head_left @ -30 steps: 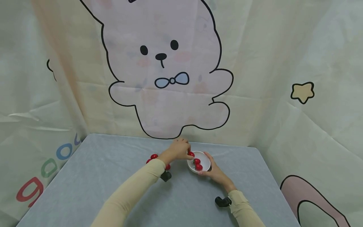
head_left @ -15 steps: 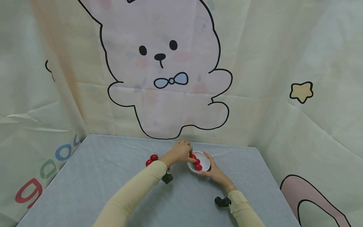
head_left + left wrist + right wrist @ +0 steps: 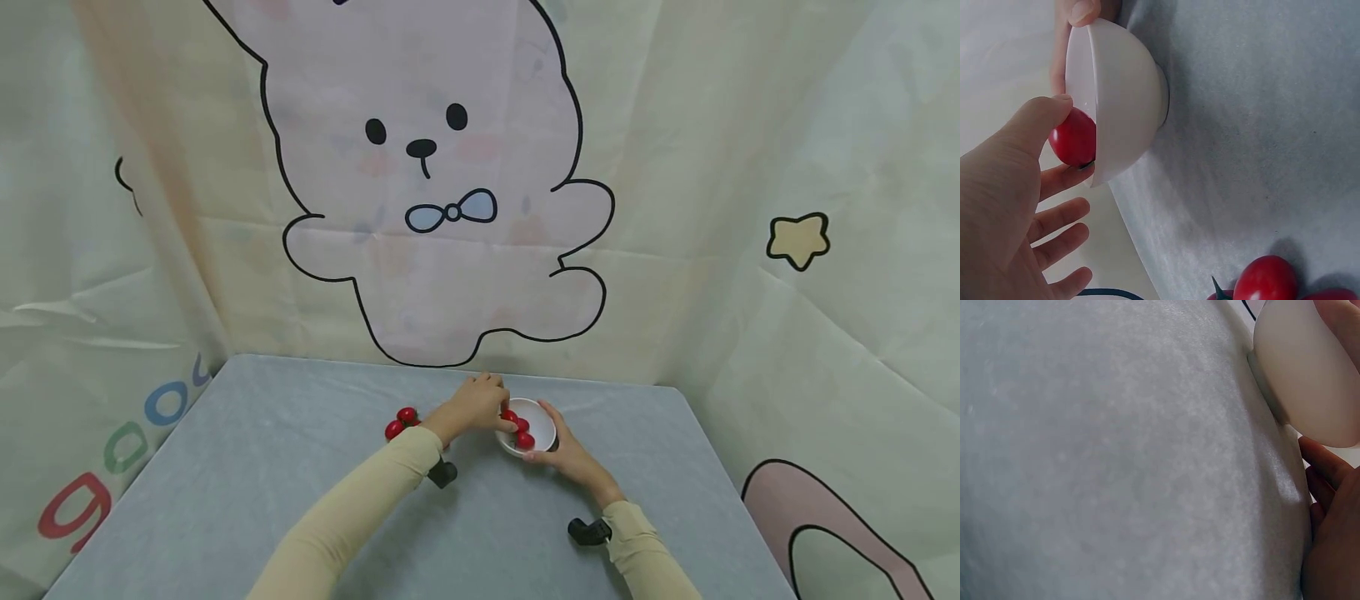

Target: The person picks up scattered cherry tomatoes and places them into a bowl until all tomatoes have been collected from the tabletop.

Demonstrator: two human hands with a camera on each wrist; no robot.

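Thumb and index finger of my left hand (image 3: 474,402) pinch a red cherry tomato (image 3: 1074,139) at the near-left rim of a small white bowl (image 3: 542,423); its green stem end shows in the left wrist view. The other fingers of that hand are spread. My right hand (image 3: 573,460) grips the bowl from the right, thumb on the rim and fingers around the far side. Inside the bowl lie two more cherry tomatoes (image 3: 527,442). The bowl stands upright on its foot on the cloth.
Several cherry tomatoes (image 3: 395,429) lie on the grey-blue cloth-covered table (image 3: 510,533) left of the bowl, partly hidden behind my left forearm. A printed curtain (image 3: 660,283) hangs around the table's back and sides. Each wrist wears a black camera mount (image 3: 588,532).
My left hand has shifted slightly right and lowered the pinched tomato toward the ones in the bowl. The right hand and the bowl stay in place.
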